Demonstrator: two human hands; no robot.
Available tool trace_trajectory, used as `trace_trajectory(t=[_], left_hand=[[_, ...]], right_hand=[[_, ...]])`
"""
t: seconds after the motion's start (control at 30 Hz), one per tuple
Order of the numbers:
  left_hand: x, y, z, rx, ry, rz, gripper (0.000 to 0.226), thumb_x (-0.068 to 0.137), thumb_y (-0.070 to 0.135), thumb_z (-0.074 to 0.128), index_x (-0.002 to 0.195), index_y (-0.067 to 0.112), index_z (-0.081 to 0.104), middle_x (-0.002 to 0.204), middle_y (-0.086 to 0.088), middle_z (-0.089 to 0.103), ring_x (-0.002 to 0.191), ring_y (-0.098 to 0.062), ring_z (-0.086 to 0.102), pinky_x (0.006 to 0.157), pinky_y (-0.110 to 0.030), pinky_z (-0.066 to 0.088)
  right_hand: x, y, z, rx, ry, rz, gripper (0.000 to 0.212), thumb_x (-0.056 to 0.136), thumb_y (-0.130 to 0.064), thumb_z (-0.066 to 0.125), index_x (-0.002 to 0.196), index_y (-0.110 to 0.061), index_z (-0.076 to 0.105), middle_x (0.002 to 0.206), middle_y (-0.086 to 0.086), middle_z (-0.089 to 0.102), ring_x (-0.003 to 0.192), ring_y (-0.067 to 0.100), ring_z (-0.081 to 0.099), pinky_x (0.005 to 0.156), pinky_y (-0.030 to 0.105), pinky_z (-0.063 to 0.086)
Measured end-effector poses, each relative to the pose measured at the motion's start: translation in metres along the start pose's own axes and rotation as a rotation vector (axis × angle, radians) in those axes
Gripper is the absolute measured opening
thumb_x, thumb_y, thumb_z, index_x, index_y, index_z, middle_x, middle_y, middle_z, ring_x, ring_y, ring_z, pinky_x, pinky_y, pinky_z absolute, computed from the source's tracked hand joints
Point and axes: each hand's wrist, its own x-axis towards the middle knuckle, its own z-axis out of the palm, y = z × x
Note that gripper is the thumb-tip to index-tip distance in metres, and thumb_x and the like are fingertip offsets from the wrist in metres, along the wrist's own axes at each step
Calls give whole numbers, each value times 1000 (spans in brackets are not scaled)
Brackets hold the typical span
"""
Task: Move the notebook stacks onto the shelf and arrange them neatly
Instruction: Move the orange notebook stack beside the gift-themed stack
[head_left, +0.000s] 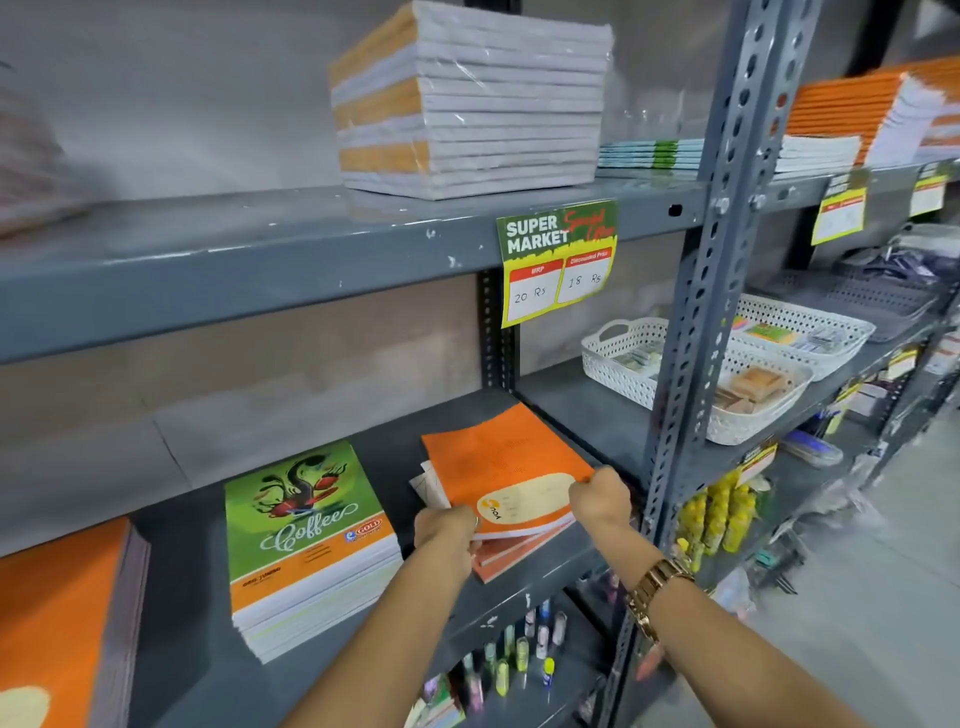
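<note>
Both hands grip orange notebook stack (506, 480) | left hand (445, 527), right hand (600, 501) | bare shelf (187, 571) alongside

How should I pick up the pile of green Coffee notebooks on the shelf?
Probably from the front. The Coffee notebook pile lies flat with its near edge at the shelf lip, open shelf on both sides. Take a grip with a hand on each side edge near the front corners, fingers under the bottom book.

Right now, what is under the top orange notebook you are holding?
Under the top orange notebook more orange notebooks show at the front edge, skewed, with loose white pages poking out left. How many lie beneath is covered.
</note>
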Motion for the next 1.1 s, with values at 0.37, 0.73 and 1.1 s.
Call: trace_trajectory(t=[0.37,0.73,1.1], left_hand=[[-27,28,-55,-60,12,250,35,80,-18,46,55,7,48,86,-16,57,83,-28,54,64,-31,49],[-62,39,-200,-56,219,327,36,83,-13,52,58,14,51,82,-8,62,86,-26,58,87,-37,52],[-78,20,-357,-81,400,334,32,80,-15,50,63,11,58,87,-10,62,86,-30,58,88,-45,53]], right_hand=[[-59,-49,7,186,119,-137,31,88,4,44,119,7,46,116,28,58,103,41,58,79,40,45],[-156,-110,79,261,-42,-250,25,87,2,49,110,6,54,108,25,65,101,38,60,74,30,41],[-264,-149,183,252,-267,-296,23,84,-1,54,106,4,56,104,24,69,94,37,66,80,36,53]])
